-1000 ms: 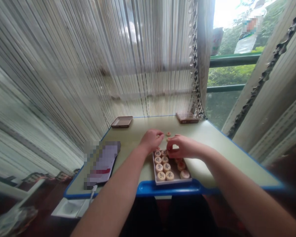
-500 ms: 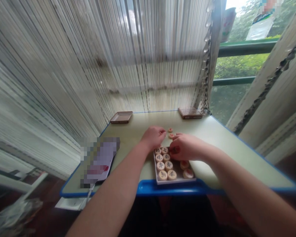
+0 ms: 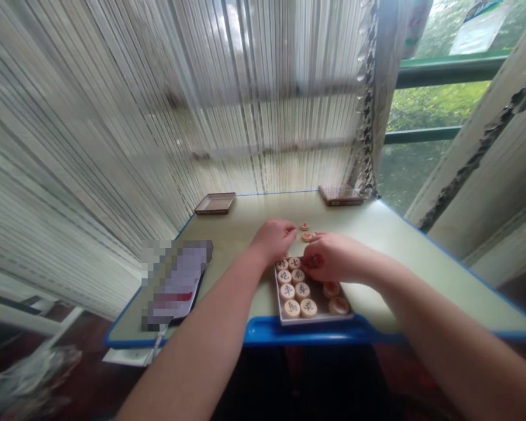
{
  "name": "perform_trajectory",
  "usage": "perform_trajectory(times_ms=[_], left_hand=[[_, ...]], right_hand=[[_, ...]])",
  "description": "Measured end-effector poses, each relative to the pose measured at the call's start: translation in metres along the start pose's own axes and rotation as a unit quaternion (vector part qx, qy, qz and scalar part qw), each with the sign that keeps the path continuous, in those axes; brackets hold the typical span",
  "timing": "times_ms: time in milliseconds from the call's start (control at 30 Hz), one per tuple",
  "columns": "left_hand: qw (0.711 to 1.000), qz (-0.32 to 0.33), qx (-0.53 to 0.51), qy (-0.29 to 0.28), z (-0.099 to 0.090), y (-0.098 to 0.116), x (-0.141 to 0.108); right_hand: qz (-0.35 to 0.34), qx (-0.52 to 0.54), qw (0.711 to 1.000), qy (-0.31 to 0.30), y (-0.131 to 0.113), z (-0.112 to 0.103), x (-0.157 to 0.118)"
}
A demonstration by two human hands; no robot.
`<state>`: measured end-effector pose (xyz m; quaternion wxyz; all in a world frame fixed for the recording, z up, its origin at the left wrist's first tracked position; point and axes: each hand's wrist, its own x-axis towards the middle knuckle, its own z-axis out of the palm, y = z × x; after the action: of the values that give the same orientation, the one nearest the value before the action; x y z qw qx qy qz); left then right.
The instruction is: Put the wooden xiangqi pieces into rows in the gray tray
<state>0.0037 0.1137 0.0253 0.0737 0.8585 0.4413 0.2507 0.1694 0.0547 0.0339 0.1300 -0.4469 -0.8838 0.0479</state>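
A shallow box (image 3: 315, 320) at the table's near edge holds round wooden pieces with dark characters in two columns on its left, and red-marked pieces (image 3: 339, 306) at its right. My right hand (image 3: 328, 256) is over the box's far right part, its fingers closed on a red-marked piece (image 3: 316, 261). Beyond the box's far left corner, my left hand (image 3: 275, 238) has its fingers pinched on a piece (image 3: 286, 233), partly hidden by them. Two red-marked pieces, one a bit farther (image 3: 304, 226) and one nearer (image 3: 307, 237), lie on the table between and beyond my hands.
An open brown tray (image 3: 215, 203) lies at the table's back left, and a flat brown box (image 3: 342, 195) at the back right. A phone-like device (image 3: 179, 280) with a cable rests at the left. String curtains (image 3: 263, 105) hang behind the table (image 3: 232, 234).
The view has shifted slightly. Both hands stay in nearly the same places over and beside the box, with no clear change in what they hold.
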Motion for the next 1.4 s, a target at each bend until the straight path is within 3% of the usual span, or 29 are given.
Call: perform_trajectory(times_ms=[333, 567, 667, 800, 967, 1200, 1300, 1400], left_hand=[[1.000, 0.004, 0.000, 0.026, 0.002, -0.005, 0.000], [0.996, -0.067, -0.005, 0.055, 0.003, -0.015, 0.002], [0.992, -0.107, -0.012, 0.068, 0.006, -0.024, 0.003], [0.991, -0.128, -0.022, 0.040, 0.009, -0.029, 0.005], [0.992, -0.114, -0.014, 0.048, 0.011, -0.023, 0.008], [0.992, -0.092, 0.002, 0.085, 0.010, -0.015, 0.012], [0.993, -0.090, -0.007, 0.080, 0.010, -0.012, 0.012], [0.994, -0.071, -0.021, 0.080, 0.008, -0.008, 0.011]], right_hand=[[0.001, 0.031, 1.000, 0.002, 0.001, -0.001, 0.001], [0.011, 0.074, 0.997, -0.016, -0.003, -0.011, -0.001], [0.026, 0.114, 0.993, 0.032, 0.006, -0.012, 0.007], [0.103, 0.068, 0.973, 0.195, 0.038, 0.007, 0.029], [0.124, 0.037, 0.979, 0.159, 0.065, 0.031, 0.050], [0.216, 0.074, 0.962, 0.150, 0.063, 0.029, 0.051], [0.235, 0.105, 0.949, 0.180, 0.063, 0.029, 0.050], [0.204, 0.162, 0.934, 0.244, 0.059, 0.028, 0.047]])
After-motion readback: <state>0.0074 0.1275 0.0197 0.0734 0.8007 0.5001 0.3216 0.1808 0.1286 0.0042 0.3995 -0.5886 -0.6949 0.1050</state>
